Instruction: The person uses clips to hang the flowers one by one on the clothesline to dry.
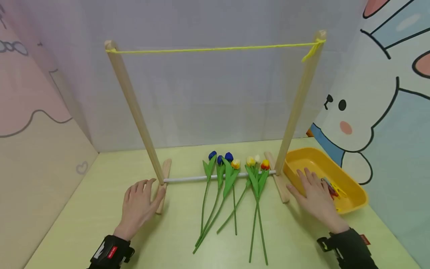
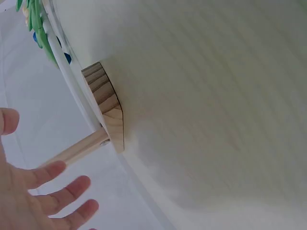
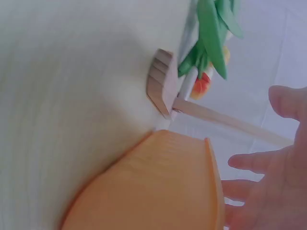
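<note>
My left hand [image 1: 139, 203], fingers spread and holding nothing, hovers by the left wooden foot [image 1: 167, 168] of a standing frame. My right hand [image 1: 315, 196] is spread above the near side of a yellow basket [image 1: 310, 155], and it too holds nothing. Two wooden posts [image 1: 136, 112] rise from the feet, with a yellow string [image 1: 215, 49] tied between their tops. A white rod [image 1: 186, 179] joins them low down. Several artificial tulips lie across the rod: blue ones [image 1: 229, 157] to the left, yellow, white and red-orange ones [image 1: 265, 164] to the right, green stems towards me.
Small coloured items [image 1: 337, 189], partly hidden by my right hand, lie in the basket. The right wooden foot [image 1: 281, 188] stands close to the basket's left side. A pale curtain [image 1: 215, 104] hangs behind the frame, and a cartoon-printed cloth [image 1: 396, 149] borders the table [image 1: 134, 246] on the right.
</note>
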Motion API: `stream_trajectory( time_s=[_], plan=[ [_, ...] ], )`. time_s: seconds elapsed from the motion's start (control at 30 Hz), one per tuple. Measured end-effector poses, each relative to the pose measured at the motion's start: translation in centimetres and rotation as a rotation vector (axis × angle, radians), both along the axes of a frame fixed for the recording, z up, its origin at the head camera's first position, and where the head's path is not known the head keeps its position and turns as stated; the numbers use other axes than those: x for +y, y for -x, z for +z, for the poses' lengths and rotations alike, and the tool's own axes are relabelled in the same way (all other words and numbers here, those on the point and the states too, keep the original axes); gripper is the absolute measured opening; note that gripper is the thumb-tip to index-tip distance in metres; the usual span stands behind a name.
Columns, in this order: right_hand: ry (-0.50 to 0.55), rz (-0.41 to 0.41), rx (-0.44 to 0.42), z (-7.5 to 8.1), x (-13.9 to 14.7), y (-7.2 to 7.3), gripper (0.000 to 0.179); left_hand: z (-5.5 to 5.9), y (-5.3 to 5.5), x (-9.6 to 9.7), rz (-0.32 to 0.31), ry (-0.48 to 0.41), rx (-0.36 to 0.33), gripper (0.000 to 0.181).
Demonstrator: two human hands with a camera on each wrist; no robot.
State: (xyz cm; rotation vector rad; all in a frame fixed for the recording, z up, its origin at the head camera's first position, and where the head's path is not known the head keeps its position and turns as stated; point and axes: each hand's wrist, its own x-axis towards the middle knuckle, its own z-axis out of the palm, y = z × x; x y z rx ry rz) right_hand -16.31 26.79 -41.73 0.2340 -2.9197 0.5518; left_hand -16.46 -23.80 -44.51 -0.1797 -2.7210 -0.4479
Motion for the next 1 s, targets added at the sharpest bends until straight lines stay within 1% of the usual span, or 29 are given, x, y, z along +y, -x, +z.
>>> stream_trajectory(
  time_s=[0.07,0.1,0.2,0.27,0.3,0.43,0.6,0.8,1.0],
  plan=[
    [0.061,0.007,-0.031,0.7,0.7,0.4,0.077,0.1,0.1,0.2,-0.006,-0.022,0.046,0.055],
    [0.093,0.01,-0.057,1.1,1.2,0.5,0.077,0.2,0.1,0.3,-0.01,-0.033,0.053,0.051],
    [0.175,0.023,-0.123,2.2,2.7,1.0,0.076,0.4,0.1,0.4,-0.025,-0.037,0.051,0.04],
    [0.186,0.026,-0.161,2.9,3.9,1.2,0.076,0.3,0.1,0.5,-0.041,-0.031,0.047,0.035],
    [0.176,0.027,-0.174,3.2,4.4,1.4,0.076,0.3,0.1,0.5,-0.052,-0.03,0.048,0.033],
    [0.085,0.048,-0.205,4.4,6.2,2.0,0.072,0.1,0.3,0.7,-0.102,-0.046,0.046,0.025],
    [0.005,0.105,-0.231,5.2,7.5,2.9,0.06,0.1,0.6,1.0,-0.152,-0.038,0.044,0.015],
    [-0.083,0.098,-0.313,5.2,8.3,4.2,0.055,0.2,0.5,1.3,-0.177,-0.018,0.036,0.012],
    [-0.17,0.147,-0.37,4.6,8.1,5.4,0.047,0.0,0.5,1.5,-0.212,-0.004,0.027,0.009]
  ],
)
